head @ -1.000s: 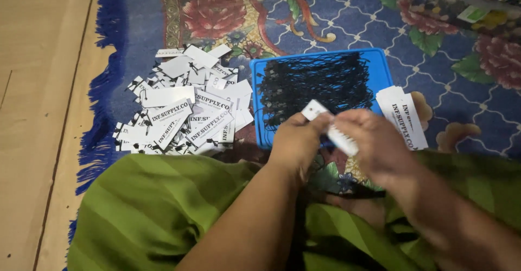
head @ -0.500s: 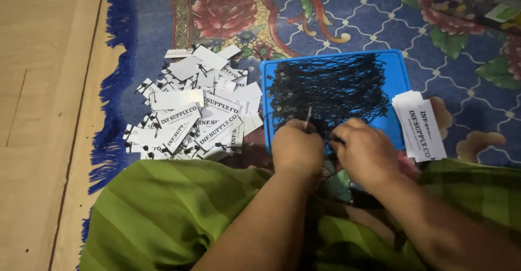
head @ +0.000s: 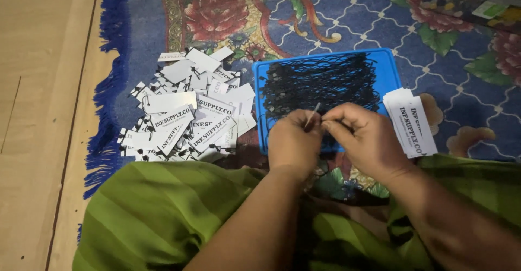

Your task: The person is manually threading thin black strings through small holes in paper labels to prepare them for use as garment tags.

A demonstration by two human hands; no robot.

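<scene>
My left hand (head: pixel 294 142) and my right hand (head: pixel 364 137) meet over the near edge of a blue tray (head: pixel 388 62) full of thin black strings (head: pixel 320 83). The fingertips of both hands pinch one thin black string (head: pixel 313 115) between them. A heap of white printed paper tags (head: pixel 184 113) lies on the carpet left of the tray. A small neat stack of white tags (head: pixel 411 121) rests just right of my right hand.
A blue floral carpet (head: pixel 336 10) with a fringed edge covers the floor; bare wooden floor (head: pixel 38 113) lies to the left. Green cloth (head: pixel 163 216) covers my lap. A clear bag with colourful items (head: pixel 467 2) sits at the top right.
A second ago my hands held a white tag; that tag is gone from them now. Both hands moved to the tray's near edge and now pinch a black string.
</scene>
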